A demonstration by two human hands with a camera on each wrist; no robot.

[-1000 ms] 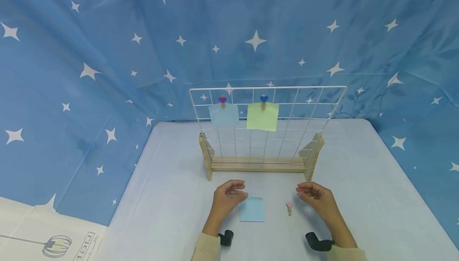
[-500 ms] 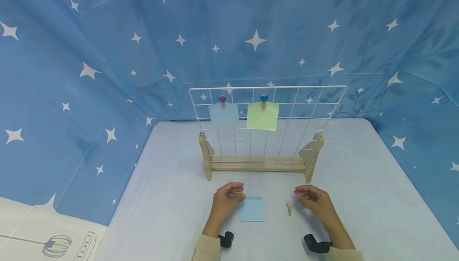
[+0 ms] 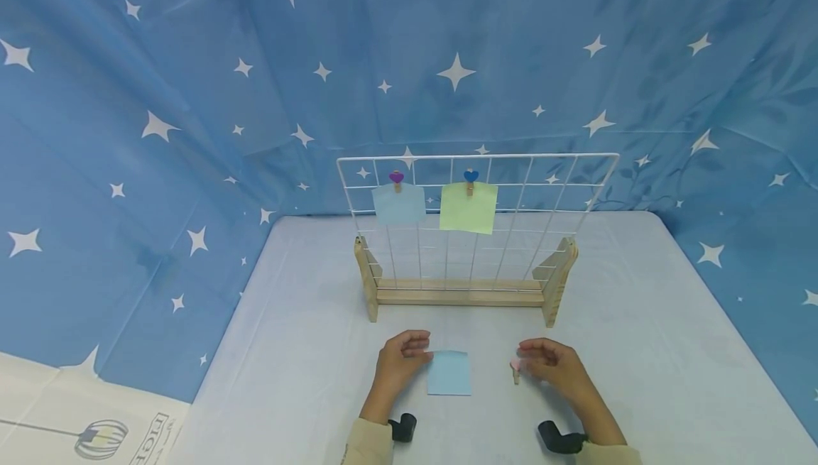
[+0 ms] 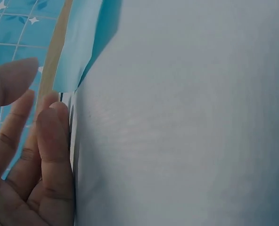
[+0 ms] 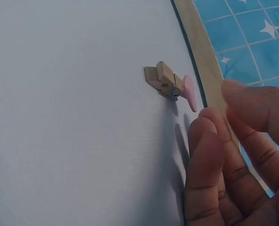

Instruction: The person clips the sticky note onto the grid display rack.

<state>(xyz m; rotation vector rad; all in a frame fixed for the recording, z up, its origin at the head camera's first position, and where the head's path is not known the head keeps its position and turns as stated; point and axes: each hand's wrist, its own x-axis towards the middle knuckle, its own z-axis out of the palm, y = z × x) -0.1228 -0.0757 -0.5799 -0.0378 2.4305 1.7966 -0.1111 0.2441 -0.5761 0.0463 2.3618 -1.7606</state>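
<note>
A light-blue sticky note (image 3: 449, 374) lies on the table between the hands. Just left of its upper edge is my left hand (image 3: 397, 364), fingers loosely bent and holding nothing; the left wrist view shows the note's raised edge (image 4: 78, 47) beyond the parted thumb and fingers. To the note's right lies a small wooden clothespin (image 3: 515, 374) with a pink heart on its end. My right hand (image 3: 561, 367) hovers at the heart end, its fingertips overlapping it in the head view. In the right wrist view a gap shows between fingers and clothespin (image 5: 165, 80).
Behind the hands stands a white wire grid (image 3: 511, 238) in a wooden stand (image 3: 460, 298). A purple-heart clothespin (image 3: 397, 179) holds a blue note (image 3: 399, 208) on it; a blue-heart clothespin (image 3: 471, 178) holds a green note (image 3: 469, 215). A star-patterned curtain (image 3: 358, 110) hangs behind the table.
Both hands have come lower and nearer the person. The right hand has also shifted left, up to the pink-heart clothespin. The note and clothespin have stayed in place.
</note>
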